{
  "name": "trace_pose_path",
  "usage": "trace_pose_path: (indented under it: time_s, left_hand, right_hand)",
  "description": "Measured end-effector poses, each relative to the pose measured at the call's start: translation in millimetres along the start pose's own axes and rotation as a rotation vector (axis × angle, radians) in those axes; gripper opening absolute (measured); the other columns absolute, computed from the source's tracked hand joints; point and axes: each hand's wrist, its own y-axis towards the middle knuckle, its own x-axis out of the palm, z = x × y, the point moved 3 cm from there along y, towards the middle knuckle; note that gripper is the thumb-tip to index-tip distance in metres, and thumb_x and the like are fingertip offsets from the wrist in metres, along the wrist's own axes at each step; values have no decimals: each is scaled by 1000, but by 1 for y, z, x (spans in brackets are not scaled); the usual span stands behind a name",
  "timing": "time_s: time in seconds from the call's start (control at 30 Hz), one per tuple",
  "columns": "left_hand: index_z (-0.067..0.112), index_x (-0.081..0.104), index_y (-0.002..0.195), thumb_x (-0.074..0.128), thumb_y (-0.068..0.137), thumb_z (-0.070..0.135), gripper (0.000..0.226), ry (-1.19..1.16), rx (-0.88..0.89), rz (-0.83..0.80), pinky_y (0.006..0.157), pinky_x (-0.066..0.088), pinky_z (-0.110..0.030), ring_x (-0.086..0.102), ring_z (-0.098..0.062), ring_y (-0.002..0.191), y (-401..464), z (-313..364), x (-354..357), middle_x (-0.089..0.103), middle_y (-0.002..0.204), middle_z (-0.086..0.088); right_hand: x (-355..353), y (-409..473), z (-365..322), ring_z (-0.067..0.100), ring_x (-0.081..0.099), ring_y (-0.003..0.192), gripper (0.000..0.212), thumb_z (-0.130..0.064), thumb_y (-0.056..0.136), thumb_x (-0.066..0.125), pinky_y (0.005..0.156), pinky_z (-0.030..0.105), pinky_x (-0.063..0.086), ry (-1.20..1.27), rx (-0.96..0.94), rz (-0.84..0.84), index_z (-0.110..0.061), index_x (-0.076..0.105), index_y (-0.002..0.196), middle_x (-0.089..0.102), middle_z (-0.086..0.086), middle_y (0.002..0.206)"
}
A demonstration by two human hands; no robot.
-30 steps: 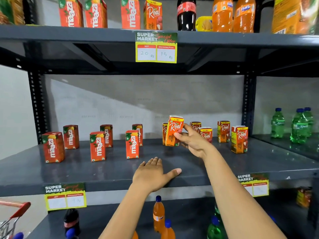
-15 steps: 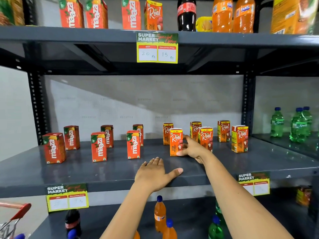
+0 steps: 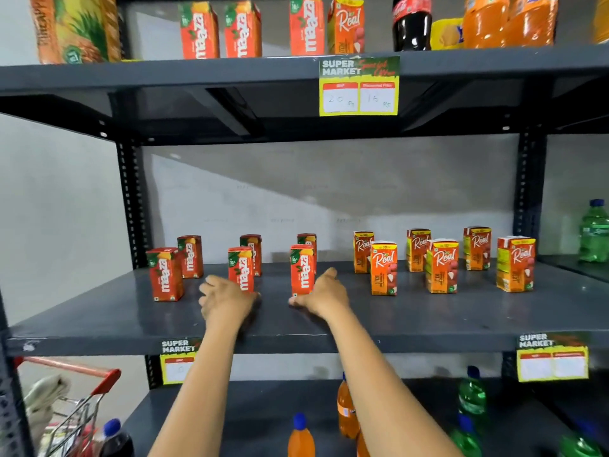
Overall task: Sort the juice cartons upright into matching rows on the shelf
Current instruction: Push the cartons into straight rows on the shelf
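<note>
Red Maaza cartons [image 3: 302, 270] stand upright on the left half of the grey middle shelf [image 3: 428, 318], three in front and three behind. Orange Real cartons [image 3: 383, 268] stand upright on the right half, also three in front and three behind.

The right hand [image 3: 324, 296] lies on the shelf, just at 3 o'clock of the front Maaza carton nearest the middle. Its thumb is by the carton's bottom corner and its fingers are loose, not closed on anything. I cannot tell if it touches the carton.

The left hand [image 3: 225, 300] is blurry. It covers the bottom of the middle front Maaza carton [image 3: 240, 268], so I cannot tell if it grips it.

At 12 o'clock, the top shelf [image 3: 164, 74] has more cartons, a cola bottle [image 3: 412, 23] and orange drink bottles [image 3: 509, 19], all cut off at the top. A price tag [image 3: 359, 85] hangs there.

At 6 o'clock, the bottom shelf holds orange bottles [image 3: 346, 410] and green bottles [image 3: 472, 395]. At 8 o'clock a red shopping cart [image 3: 95, 387] holds a dark bottle [image 3: 115, 438] and something pale I cannot make out.
</note>
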Motion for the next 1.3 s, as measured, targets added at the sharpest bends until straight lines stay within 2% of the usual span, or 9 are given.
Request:
trace_pose_path:
  time_s: [0.07, 0.17, 0.3, 0.43, 1.07, 1.2, 1.3]
  left_hand:
    - [-3, 24, 140, 80, 73, 43, 99, 18, -18, -2, 104, 36, -45, 40, -39, 129, 12, 0, 4, 37, 141, -22]
    - [-3, 32, 140, 77, 75, 46, 92, 106, 10, -1, 104, 37, -41, 43, -36, 128, 22, -2, 9, 42, 141, -20]
    - [0, 38, 139, 72, 77, 51, 87, 200, 57, 20, 102, 38, -39, 45, -33, 126, 20, -2, 12, 45, 138, -17]
    - [3, 44, 136, 67, 81, 49, 76, 199, 84, -3, 101, 39, -40, 46, -34, 124, 19, 0, 10, 47, 135, -17]
    - [6, 49, 133, 68, 82, 45, 67, 208, 116, -33, 100, 38, -39, 45, -33, 123, 17, -1, 9, 46, 133, -16]
    - [5, 47, 135, 68, 83, 47, 70, 216, 118, -40, 102, 37, -39, 44, -32, 124, 14, -1, 9, 44, 135, -17]
    - [3, 44, 137, 69, 81, 49, 77, 218, 100, -57, 102, 37, -38, 43, -32, 125, 13, 0, 6, 43, 136, -17]
  right_hand:
    - [16, 10, -10, 35, 49, 124, 95, -45, 64, 82, 102, 45, 43, 15, 16, 108, -10, 27, 132, 53, 13, 134]
    - [30, 16, -15, 36, 48, 122, 94, -38, 68, 81, 100, 45, 40, -7, 1, 206, -9, 22, 134, 56, 16, 131]
    - [33, 21, -17, 35, 49, 120, 84, -27, 76, 77, 98, 44, 42, -28, -13, 273, -9, 22, 137, 57, 17, 129]
    - [30, 20, -15, 36, 49, 119, 72, -20, 82, 71, 94, 43, 45, -27, -3, 310, -9, 24, 136, 55, 20, 129]
    - [28, 14, -15, 36, 51, 117, 76, -19, 80, 74, 89, 43, 50, -17, -4, 359, -12, 24, 137, 56, 19, 128]
    - [27, 13, -14, 36, 51, 118, 78, -19, 78, 76, 89, 43, 50, -8, 2, 351, -12, 24, 137, 56, 18, 128]
    - [24, 12, -14, 37, 47, 123, 86, -18, 77, 78, 93, 44, 48, 28, 46, 279, -11, 20, 140, 52, 19, 132]
